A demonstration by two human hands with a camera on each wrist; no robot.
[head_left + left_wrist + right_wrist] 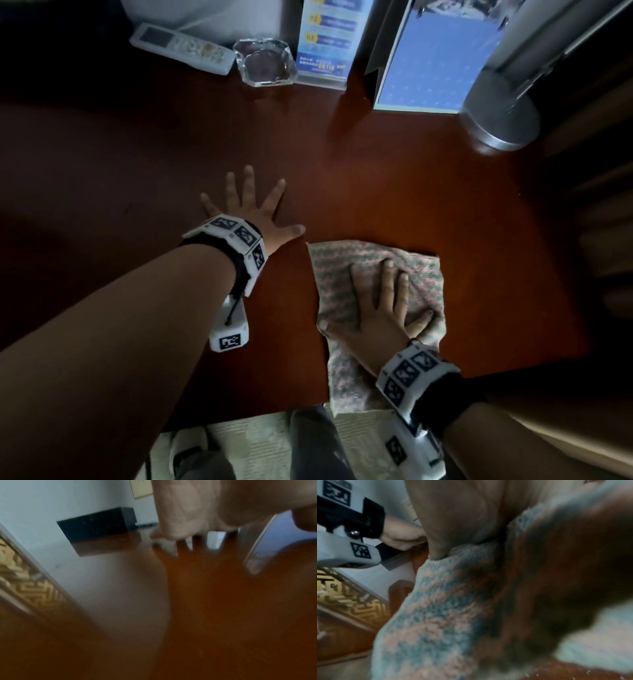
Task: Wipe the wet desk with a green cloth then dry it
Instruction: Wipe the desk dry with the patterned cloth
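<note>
A green and pink patterned cloth [342,274] [436,615] lies spread on the dark reddish-brown desk [394,192] near its front edge. My right hand [380,305] lies flat on the cloth with straight fingers, pressing it to the wood; in the right wrist view the palm [462,513] sits on top of the cloth. My left hand [246,205] rests flat on the bare desk just left of the cloth, fingers spread wide, holding nothing. In the left wrist view the left hand [188,513] is blurred above the shiny desk [205,601].
Along the back of the desk stand a white remote [181,46], a glass ashtray [265,61], a blue leaflet stand [325,44], a blue folded card [435,61] and a grey lamp base [500,120]. The cloth's near end overhangs the front edge; patterned carpet [246,442] lies below.
</note>
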